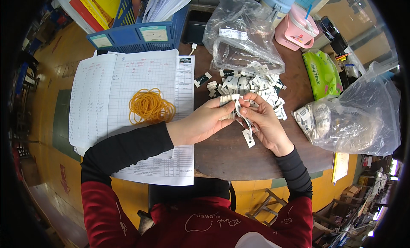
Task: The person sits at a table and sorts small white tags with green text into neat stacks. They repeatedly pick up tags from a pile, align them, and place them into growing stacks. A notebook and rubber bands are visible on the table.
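My left hand (205, 122) and my right hand (265, 122) meet over the brown table (230, 156), both pinching a small stack of white fabric labels (234, 103) with dark print. One label (248, 137) hangs below my right palm. Just beyond my fingers lies a loose heap of the same labels (250, 83). A pile of orange rubber bands (150, 106) rests on lined paper sheets (115, 90) to the left of my left hand.
A clear plastic bag (239, 34) lies behind the heap. Another clear bag (358, 115) at right holds bundled labels (314, 120). A blue basket (136, 34), a pink container (297, 30), a green packet (322, 73) and a dark phone (195, 26) stand farther back.
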{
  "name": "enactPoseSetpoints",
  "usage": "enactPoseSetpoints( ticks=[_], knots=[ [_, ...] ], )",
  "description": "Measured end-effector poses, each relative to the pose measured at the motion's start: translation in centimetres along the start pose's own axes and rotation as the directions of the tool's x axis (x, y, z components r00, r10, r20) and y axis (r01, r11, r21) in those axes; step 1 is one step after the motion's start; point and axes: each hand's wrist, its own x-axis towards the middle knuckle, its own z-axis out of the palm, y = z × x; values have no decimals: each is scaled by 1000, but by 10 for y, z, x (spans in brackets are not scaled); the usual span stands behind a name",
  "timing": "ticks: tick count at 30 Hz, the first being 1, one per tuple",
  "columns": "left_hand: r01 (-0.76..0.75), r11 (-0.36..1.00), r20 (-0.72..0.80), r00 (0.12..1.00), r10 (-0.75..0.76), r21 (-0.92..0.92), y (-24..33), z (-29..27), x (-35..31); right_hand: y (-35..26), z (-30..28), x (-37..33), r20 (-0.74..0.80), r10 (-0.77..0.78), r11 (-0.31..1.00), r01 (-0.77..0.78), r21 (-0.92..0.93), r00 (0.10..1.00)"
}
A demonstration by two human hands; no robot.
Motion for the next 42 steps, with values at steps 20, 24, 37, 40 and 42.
enactPoseSetpoints(
  ticks=[20, 24, 37, 40, 42],
  knots=[
    [-10, 995, -10, 1000, 11, 95, -2, 1, -1, 6, 7, -2, -51, -121, 992, 118, -54, 991],
    [-30, 995, 36, 999, 26, 97, -3, 0, 0, 9, 6, -2, -16, -114, 993, 113, -22, 993],
    [-134, 991, -168, 977, 129, -17, 6, -10, 3, -4, 10, -9, -7, -89, 981, 86, -172, 996],
    [-71, 997, -245, 967, 67, -8, 8, -7, 2, -4, 5, -6, 4, -214, 952, 210, -221, 977],
    [31, 999, -194, 980, -39, -45, 6, -1, 0, -4, 1, -3, 34, -310, 894, 304, -330, 950]
  ],
)
